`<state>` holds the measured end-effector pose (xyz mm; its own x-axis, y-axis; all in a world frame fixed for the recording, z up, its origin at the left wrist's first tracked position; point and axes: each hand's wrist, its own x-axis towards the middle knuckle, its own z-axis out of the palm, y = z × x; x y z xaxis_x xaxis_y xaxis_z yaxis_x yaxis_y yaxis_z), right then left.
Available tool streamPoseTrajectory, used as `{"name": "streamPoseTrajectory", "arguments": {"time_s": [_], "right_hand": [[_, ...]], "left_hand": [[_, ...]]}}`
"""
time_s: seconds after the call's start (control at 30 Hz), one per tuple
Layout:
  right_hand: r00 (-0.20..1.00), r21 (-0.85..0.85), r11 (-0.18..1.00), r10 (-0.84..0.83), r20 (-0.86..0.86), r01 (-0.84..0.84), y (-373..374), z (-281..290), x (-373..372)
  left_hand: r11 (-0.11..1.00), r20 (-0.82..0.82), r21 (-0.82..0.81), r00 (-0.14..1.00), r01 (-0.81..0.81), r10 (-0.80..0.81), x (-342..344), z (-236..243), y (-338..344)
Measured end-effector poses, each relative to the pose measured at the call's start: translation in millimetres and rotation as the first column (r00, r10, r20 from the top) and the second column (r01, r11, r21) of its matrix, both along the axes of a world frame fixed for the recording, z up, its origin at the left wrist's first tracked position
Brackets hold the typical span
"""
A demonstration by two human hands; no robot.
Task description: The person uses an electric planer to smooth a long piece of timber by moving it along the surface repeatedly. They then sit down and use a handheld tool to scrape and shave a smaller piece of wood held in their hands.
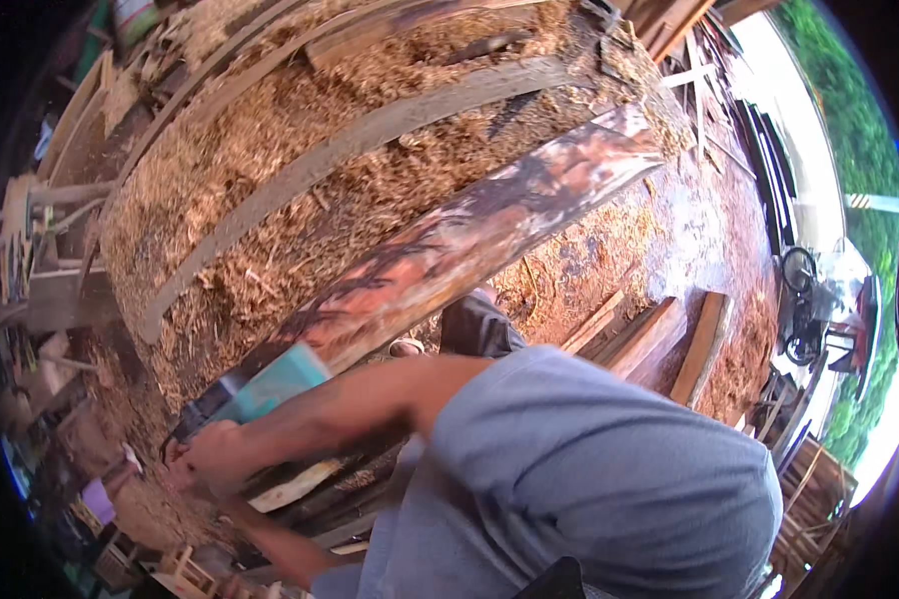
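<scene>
A teal and dark hand-held power tool, by its shape an electric planer (280,382), sits at the left end of a long reddish-brown timber beam (449,245). My right arm reaches across to it, and my right hand (213,447) is closed round its grip. Close beside, my left hand (180,473) is at the dark end of the tool; motion blurs its fingers, so their hold is unclear. The underside of the planer is hidden.
Wood shavings (240,275) cover the ground beyond the beam, with a long grey board (360,140) lying across them. Several timber offcuts (704,344) lie to the right. A motorcycle (819,309) stands at far right. Stacked wood lies below my arms.
</scene>
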<state>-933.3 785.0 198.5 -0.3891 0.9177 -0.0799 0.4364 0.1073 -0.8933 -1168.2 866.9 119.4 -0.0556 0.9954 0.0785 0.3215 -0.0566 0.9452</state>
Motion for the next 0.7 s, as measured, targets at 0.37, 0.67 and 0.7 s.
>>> {"name": "streamPoseTrajectory", "arguments": {"time_s": [0.37, 0.67, 0.7], "right_hand": [[0.822, -0.374, 0.881, -0.027, 0.569, 0.289, -301.8, 73.2, 450.1], [0.645, -0.376, 0.670, -0.202, 0.737, 0.640, -454.8, 84.4, 695.6], [0.625, -0.381, 0.625, -0.224, 0.748, 0.681, -468.2, 85.8, 710.0]], "left_hand": [[0.448, 0.007, 0.167, 0.453, 0.878, -0.891, 482.4, 33.8, -258.7], [0.494, 0.330, 0.292, 0.399, 0.819, -0.856, 779.3, 26.0, -407.8], [0.518, 0.354, 0.304, 0.410, 0.799, -0.840, 798.0, 24.7, -421.8]]}}
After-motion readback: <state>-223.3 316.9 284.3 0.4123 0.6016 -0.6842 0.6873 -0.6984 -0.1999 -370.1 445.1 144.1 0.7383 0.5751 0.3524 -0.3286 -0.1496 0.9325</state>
